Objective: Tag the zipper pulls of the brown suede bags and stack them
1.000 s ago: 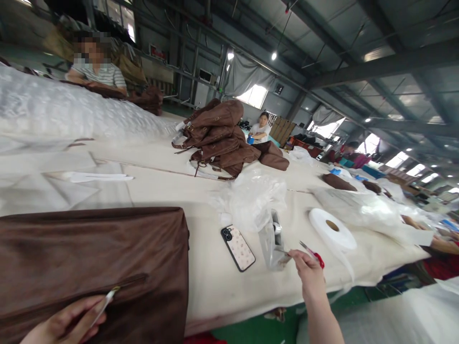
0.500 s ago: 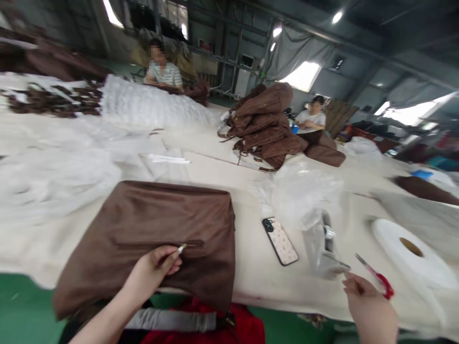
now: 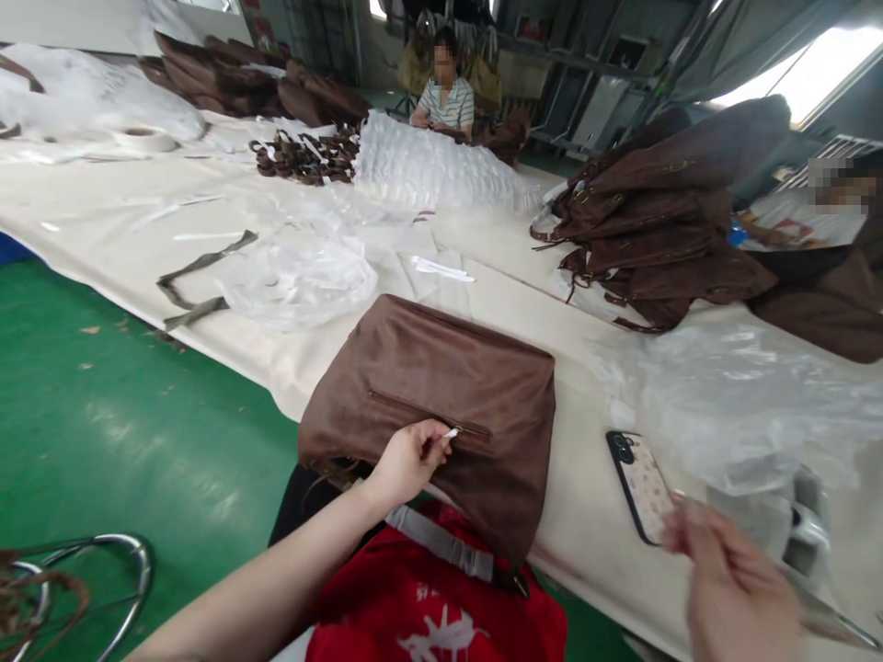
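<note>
A brown bag (image 3: 441, 368) lies at the table's near edge, a zipped slit (image 3: 407, 403) across its upper face. My left hand (image 3: 414, 460) pinches a zipper pull with a white wrap (image 3: 452, 433) at the right part of that slit. My right hand (image 3: 735, 570), blurred, is off to the right with thumb and fingers pressed together. Whatever is at its fingertips is too small and smeared to name. Those fingertips overlap the lower edge of a phone in a patterned case (image 3: 641, 487); whether they touch it I cannot tell.
A pile of brown bags (image 3: 662, 221) stands at the back right. Clear plastic bags (image 3: 745, 395) lie beyond the phone, and more plastic (image 3: 303, 285) lies left. Past a bubble-wrap roll (image 3: 441, 165) sits a person (image 3: 447, 101). A metal-framed stool (image 3: 131, 561) stands on the floor.
The view has swung left. My right hand has moved from beside the red-handled scissors to the phone's edge. My left hand keeps its pinch on the zipper pull.
</note>
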{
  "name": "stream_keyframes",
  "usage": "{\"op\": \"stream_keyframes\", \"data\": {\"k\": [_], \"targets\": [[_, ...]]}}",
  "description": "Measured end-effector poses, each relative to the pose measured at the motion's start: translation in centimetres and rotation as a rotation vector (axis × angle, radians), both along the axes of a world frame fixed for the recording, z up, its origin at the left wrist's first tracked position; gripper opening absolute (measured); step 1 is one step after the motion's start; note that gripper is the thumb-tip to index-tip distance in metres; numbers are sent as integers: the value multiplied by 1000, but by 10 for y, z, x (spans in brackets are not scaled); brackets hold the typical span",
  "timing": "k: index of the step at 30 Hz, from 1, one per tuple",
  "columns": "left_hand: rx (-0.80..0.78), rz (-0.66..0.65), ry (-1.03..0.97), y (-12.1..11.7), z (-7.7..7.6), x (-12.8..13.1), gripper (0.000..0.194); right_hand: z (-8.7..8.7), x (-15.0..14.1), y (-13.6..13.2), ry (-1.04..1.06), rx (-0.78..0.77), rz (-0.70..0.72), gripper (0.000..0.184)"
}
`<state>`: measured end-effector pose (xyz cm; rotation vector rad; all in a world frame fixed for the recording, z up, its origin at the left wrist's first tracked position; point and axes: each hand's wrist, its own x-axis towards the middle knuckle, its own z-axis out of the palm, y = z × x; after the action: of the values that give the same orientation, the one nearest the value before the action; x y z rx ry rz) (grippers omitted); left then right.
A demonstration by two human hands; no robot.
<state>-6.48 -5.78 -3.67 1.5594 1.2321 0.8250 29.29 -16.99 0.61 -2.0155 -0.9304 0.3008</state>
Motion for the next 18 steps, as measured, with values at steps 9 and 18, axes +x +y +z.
{"op": "stream_keyframes", "data": {"k": [9,18], "targets": [[319,131,168,-15,-12,7,26,-39,-195,101,607,-206,843,32],[423,152,249,-18,-22,9,25,-48,-195,108,552,-274,820,24]]}}
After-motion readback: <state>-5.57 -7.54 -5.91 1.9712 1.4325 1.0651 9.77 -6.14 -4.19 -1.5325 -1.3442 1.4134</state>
